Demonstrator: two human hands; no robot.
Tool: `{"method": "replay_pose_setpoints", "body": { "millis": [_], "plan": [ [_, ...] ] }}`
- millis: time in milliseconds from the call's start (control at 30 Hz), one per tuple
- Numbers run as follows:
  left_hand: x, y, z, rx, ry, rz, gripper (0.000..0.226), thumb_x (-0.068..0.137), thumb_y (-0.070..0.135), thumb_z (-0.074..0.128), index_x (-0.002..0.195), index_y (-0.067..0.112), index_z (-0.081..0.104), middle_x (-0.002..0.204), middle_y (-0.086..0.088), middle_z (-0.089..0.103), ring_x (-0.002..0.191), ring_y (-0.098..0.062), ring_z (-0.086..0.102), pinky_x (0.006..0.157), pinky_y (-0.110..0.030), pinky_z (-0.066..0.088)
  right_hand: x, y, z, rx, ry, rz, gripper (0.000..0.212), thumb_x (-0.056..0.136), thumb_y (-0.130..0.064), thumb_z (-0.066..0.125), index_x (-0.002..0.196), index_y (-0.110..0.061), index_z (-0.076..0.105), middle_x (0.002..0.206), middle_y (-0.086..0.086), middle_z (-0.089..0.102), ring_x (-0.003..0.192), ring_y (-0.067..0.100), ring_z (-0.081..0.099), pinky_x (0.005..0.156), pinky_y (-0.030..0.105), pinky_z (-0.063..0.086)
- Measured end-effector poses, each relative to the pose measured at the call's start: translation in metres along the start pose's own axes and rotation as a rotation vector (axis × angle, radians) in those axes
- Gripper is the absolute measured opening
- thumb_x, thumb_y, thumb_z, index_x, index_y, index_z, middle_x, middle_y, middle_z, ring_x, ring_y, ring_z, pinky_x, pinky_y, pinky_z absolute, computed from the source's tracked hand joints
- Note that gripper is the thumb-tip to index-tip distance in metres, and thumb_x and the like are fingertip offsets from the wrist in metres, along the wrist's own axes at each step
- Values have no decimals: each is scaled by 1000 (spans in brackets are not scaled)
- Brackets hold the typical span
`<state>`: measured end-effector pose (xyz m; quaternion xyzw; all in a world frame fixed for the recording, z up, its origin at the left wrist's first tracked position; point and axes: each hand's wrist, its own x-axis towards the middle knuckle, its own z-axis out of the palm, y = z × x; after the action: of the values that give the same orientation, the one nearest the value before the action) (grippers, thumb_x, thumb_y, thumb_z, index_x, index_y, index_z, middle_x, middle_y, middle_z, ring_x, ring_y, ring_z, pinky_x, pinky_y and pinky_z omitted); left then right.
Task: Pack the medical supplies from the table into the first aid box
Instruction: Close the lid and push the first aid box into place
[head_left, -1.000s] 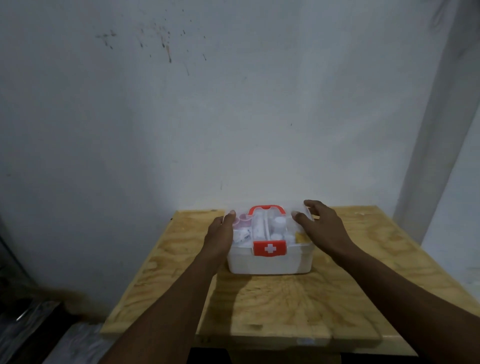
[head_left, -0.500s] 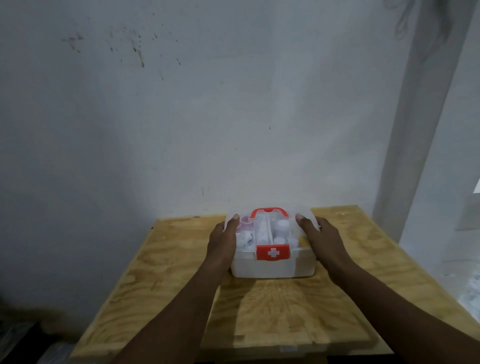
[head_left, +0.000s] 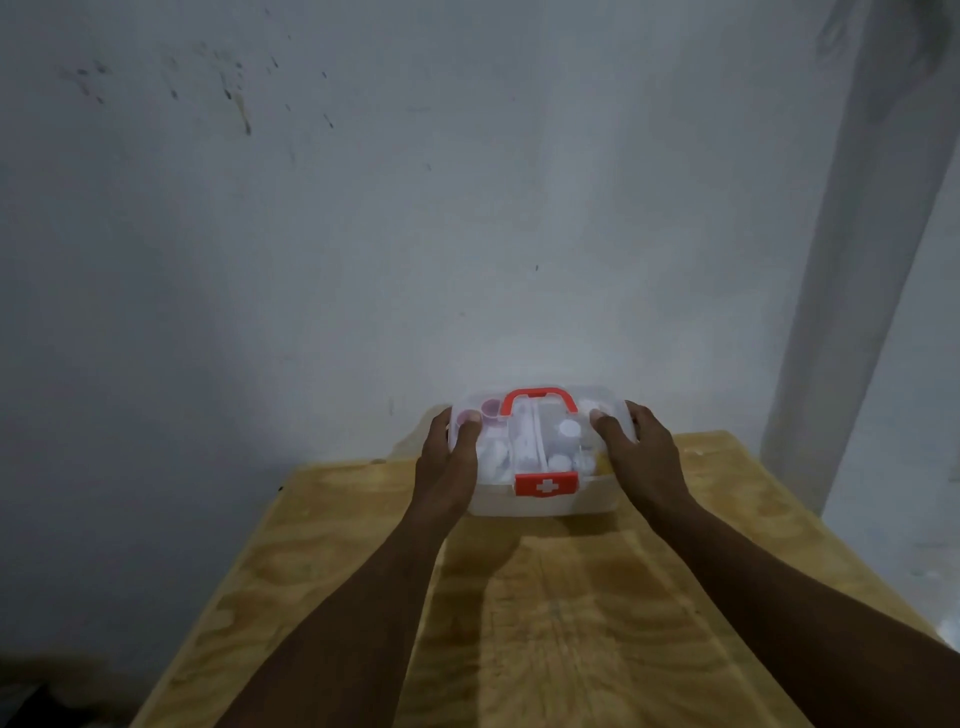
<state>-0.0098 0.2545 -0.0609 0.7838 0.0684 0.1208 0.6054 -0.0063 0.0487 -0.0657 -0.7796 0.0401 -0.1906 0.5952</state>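
The first aid box is white with a clear lid, a red handle on top and a red latch with a white cross at the front. It is tilted, its front side lifted toward me, near the table's far edge. Through the lid I see white bottles, rolls and a pink item inside. My left hand grips the box's left side with the thumb on the lid. My right hand grips the right side the same way.
The plywood table stands against a stained grey wall. A pale pillar or door frame rises at the right. The floor drops away at the left and right edges of the table.
The lid has come down onto the box, and both hands have closed on its sides. The box has tipped and risen in view as the camera shifted.
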Motion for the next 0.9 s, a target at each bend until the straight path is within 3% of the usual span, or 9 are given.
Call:
{"method": "replay_pose_setpoints", "body": {
  "millis": [200, 333, 400, 467, 567, 700, 800, 900],
  "plan": [
    [30, -20, 14, 30, -24, -85, 60, 96, 64, 45, 146, 31, 43, 142, -5, 59, 117, -27, 64, 99, -50, 56, 28, 19, 12, -97, -31, 48, 54, 94, -51, 53, 135, -16, 51, 132, 7, 61, 102, 19, 58, 83, 34, 50],
    [44, -20, 15, 56, -22, -161, 97, 72, 86, 29, 146, 27, 47, 149, -5, 55, 127, -30, 59, 108, -54, 49, 44, 20, 16, -160, -87, 139, 69, 91, -62, 48, 142, -16, 45, 146, 10, 52, 125, 30, 54, 104, 49, 47],
    [46, -16, 15, 67, -17, -184, 100, 75, 89, 25, 150, 26, 43, 155, -6, 49, 135, -32, 53, 113, -53, 44, 49, 16, 15, -159, -120, 174, 75, 90, -65, 47, 147, -17, 40, 152, 10, 45, 133, 32, 49, 107, 49, 43],
    [42, -12, 15, 134, 21, -157, 84, 91, 79, 26, 157, 26, 31, 162, -7, 39, 144, -33, 44, 117, -53, 38, 50, 12, 13, -204, -113, 154, 78, 91, -65, 44, 151, -17, 32, 157, 11, 36, 140, 33, 41, 109, 48, 38],
    [29, -13, 12, 328, 123, 41, 72, 99, 66, 30, 159, 28, 23, 168, -5, 27, 152, -31, 31, 121, -53, 31, 37, 10, 9, -419, 2, -126, 75, 94, -63, 39, 153, -16, 29, 160, 11, 31, 146, 31, 31, 115, 49, 30],
    [10, -28, 5, 727, 197, 540, 69, 99, 55, 31, 161, 25, 26, 171, -6, 20, 158, -27, 15, 127, -52, 17, 9, 21, 5, -705, 20, -644, 71, 98, -55, 32, 156, -15, 23, 166, 7, 16, 154, 23, 10, 122, 45, 14],
    [-1, -42, 6, 903, 140, 747, 67, 102, 53, 24, 162, 23, 23, 172, -9, 14, 160, -28, 7, 128, -53, 10, -8, 31, 5, -820, -62, -740, 73, 99, -57, 26, 158, -16, 15, 167, 6, 6, 155, 21, -1, 124, 51, 10],
    [-8, -52, 8, 986, 68, 779, 67, 102, 51, 25, 162, 22, 22, 172, -9, 13, 159, -30, 7, 126, -57, 14, -22, 38, 6, -894, -123, -734, 73, 99, -57, 19, 158, -15, 12, 167, 8, 4, 155, 24, 0, 121, 56, 15]
  ]
}}
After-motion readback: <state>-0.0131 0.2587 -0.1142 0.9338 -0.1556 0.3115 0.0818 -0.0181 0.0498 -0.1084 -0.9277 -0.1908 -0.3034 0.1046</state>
